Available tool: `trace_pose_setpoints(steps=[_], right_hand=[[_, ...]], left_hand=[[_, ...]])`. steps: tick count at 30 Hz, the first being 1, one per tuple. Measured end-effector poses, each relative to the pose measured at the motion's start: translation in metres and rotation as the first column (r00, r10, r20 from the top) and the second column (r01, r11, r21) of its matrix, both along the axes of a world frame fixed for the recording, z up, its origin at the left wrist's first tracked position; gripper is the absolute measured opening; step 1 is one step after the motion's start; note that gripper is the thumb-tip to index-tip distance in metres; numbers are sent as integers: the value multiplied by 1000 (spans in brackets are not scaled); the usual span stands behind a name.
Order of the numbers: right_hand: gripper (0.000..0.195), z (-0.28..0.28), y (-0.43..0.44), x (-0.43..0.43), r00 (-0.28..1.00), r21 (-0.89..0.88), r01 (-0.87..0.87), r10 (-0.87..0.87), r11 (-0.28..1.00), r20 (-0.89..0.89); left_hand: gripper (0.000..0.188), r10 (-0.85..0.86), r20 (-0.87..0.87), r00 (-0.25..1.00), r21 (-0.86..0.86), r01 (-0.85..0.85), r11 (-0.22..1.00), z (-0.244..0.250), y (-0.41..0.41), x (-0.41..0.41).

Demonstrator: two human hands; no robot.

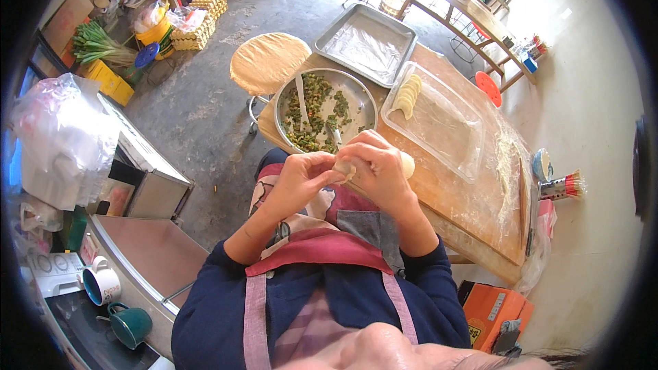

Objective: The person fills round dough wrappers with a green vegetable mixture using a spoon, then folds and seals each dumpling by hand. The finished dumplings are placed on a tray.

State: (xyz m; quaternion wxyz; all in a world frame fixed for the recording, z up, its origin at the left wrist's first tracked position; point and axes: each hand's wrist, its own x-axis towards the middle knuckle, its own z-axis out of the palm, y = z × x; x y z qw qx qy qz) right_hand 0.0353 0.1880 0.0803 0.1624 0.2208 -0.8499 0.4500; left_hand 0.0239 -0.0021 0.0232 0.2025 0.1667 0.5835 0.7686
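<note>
Both hands are raised over my lap at the near edge of the table. Between the fingertips of my left hand (303,176) and my right hand (378,167) is a small, pale dough dumpling (345,170), partly covered by the fingers. Pale round dough, perhaps wrappers (407,165), shows just behind my right hand. Beyond the hands sits a wide steel bowl (368,93) of chopped green filling (314,93). A white plastic utensil (302,100) rests in it, and a spoon handle (337,137) sticks out towards me. Folded dumplings (408,95) overlap in a clear plastic tray (475,149).
A metal tray (321,41) lined with plastic film stands at the table's far end. Flour (506,185) dusts the wooden board (462,198). A round cloth-covered stool (267,61) is beyond the bowl. Mugs (131,325) stand at lower left; an orange box (496,313) is at lower right.
</note>
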Motion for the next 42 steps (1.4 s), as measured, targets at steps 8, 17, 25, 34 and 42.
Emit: trace_pose_setpoints(steps=[8,17,25,34,42], right_hand=[[5,-21,1,-4,997,122,0,11,993,-82],[14,-12,11,-11,985,562,-83,153,823,-78],[15,-4,16,-9,992,608,-110,52,786,112],[14,-4,15,-8,980,545,-122,13,830,199],[17,-13,13,-4,992,482,-128,103,867,78]], left_hand=[[26,-46,50,998,-5,46,999,-9,4,-5],[26,-62,85,994,20,61,998,-19,2,-7],[25,-60,110,992,42,56,998,-25,2,-9],[22,-109,176,978,140,84,987,-17,1,-4],[25,-69,103,992,131,55,990,-20,3,0]])
